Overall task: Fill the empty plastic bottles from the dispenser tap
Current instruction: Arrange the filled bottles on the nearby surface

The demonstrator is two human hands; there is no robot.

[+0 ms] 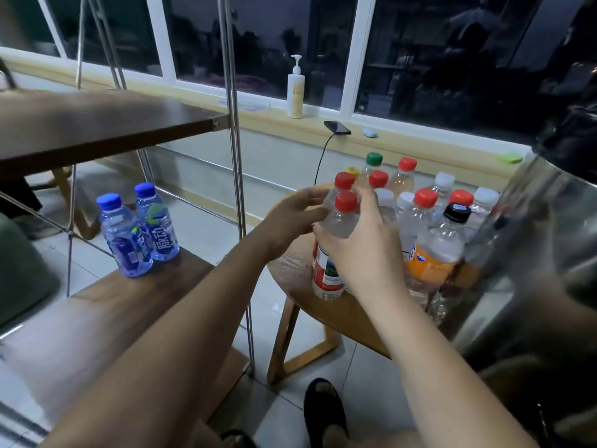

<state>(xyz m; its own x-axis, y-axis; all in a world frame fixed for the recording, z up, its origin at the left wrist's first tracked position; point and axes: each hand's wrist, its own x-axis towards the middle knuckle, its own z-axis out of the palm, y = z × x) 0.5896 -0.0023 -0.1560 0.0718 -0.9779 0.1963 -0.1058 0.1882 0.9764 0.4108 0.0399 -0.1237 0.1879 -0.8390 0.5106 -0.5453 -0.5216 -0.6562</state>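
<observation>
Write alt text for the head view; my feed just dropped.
The right grip holds a red-capped bottle at the front of a round table crowded with capped bottles, while the open left grip reaches toward a second bottle behind it. Two blue bottles stand on a shelf at left.

My right hand (pixel 361 247) grips a clear red-capped, red-labelled plastic bottle (pixel 326 270) at the near-left edge of the round wooden table (pixel 287 270); my left hand (pixel 290 218) hovers open just left of it.
</observation>
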